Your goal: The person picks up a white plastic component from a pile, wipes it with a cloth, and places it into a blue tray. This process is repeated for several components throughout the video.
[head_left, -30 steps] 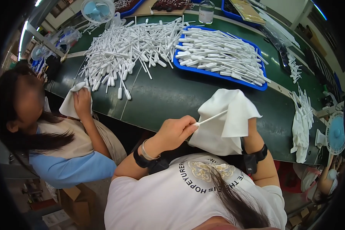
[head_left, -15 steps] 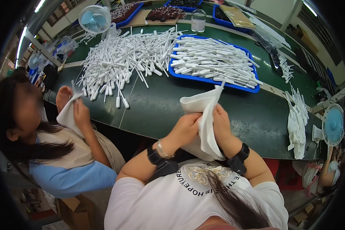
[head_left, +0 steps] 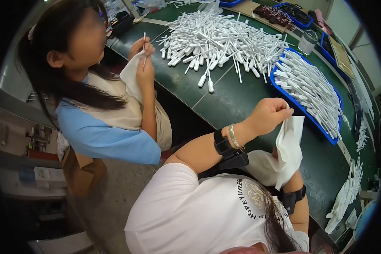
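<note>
My left hand (head_left: pixel 269 114) is closed in a pinch at the top of a white cloth (head_left: pixel 290 148), on the thin tip of a white plastic pipette (head_left: pixel 287 106); the rest of the pipette is hidden. Behind the folds, my right hand (head_left: pixel 293 182) grips the cloth, most of its fingers covered. Beyond my hands, a blue tray (head_left: pixel 312 116) holds many white pipettes (head_left: pixel 311 84) lying roughly side by side. To its left a large loose heap of pipettes (head_left: pixel 216 40) spreads over the green table (head_left: pixel 237 101).
At my left a co-worker (head_left: pixel 110 114) holds a white cloth (head_left: pixel 131 76) and a pipette (head_left: pixel 144 42). A clear bottle (head_left: pixel 307 41) stands behind the tray. More pipettes (head_left: pixel 355 175) lie with a cloth (head_left: pixel 340 203) at the right. Cardboard boxes (head_left: pixel 82 173) are on the floor.
The view has swung left, so the table things appear farther right. My left hand has left the cloth's middle and moved up to the pipette's tip; my right hand stays with the cloth.
</note>
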Demonstrator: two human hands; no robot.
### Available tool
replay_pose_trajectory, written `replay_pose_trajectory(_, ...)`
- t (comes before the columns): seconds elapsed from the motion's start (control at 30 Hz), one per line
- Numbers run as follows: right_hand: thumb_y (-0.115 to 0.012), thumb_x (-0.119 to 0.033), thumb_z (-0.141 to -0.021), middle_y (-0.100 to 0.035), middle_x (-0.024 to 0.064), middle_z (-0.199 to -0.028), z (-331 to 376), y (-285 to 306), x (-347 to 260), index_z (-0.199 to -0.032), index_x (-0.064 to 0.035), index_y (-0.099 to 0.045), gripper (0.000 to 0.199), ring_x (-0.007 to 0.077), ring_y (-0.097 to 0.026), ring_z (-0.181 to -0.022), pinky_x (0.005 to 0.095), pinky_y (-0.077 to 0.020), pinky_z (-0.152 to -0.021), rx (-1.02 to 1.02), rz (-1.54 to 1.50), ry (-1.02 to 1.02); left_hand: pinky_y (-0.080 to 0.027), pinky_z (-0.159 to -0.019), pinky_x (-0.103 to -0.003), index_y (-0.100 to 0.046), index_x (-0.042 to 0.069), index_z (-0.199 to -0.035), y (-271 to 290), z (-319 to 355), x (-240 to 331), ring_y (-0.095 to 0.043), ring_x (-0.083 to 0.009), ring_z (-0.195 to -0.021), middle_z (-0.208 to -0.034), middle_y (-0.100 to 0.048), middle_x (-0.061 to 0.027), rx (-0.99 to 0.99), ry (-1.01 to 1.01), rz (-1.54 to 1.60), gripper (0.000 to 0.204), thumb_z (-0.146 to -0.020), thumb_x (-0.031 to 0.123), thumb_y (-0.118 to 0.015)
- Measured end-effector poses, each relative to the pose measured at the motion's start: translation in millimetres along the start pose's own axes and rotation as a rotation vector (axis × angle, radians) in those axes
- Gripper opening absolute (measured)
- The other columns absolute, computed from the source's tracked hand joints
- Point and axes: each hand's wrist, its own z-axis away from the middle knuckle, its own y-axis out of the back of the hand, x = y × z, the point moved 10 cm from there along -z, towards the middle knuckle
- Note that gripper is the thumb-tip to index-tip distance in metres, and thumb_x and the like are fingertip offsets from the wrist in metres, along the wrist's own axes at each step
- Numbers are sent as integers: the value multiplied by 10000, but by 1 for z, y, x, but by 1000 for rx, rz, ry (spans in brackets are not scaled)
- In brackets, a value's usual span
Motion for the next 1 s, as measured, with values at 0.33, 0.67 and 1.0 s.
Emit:
replay_pose_trajectory(0.33,-411,-218,-918,-509,1,-803,19,-75,-41,-967,-54,-503,195,96,-523,-681,216,-458,-571,-265,51,102,-290,-436,-169,-568,42,-772,2,9,10,-375,-11,-499,-591,-488,35,48,-116,89,103,-838,120,-561)
replay_pose_trajectory(0.67,-415,-278,-910,-575,75,-875,19,-33,-25,-1067,-34,-504,304,162,-593,-732,290,-513,-642,-251,316,65,-304,-395,-163,-542,40,-777,32,13,5,-403,-39,-437,-564,-498,3,256,-97,232,107,-856,112,-540)
replay_pose_trajectory(1.0,-449,-200,-883,-578,86,-965,12,-30,-48,-1093,3,-515,299,173,-594,-791,303,-513,-679,-242,-244,-31,-310,-385,-169,-509,62,-731,22,-7,-5,-404,-46,-417,-540,-481,5,273,-115,347,148,-858,127,-546)
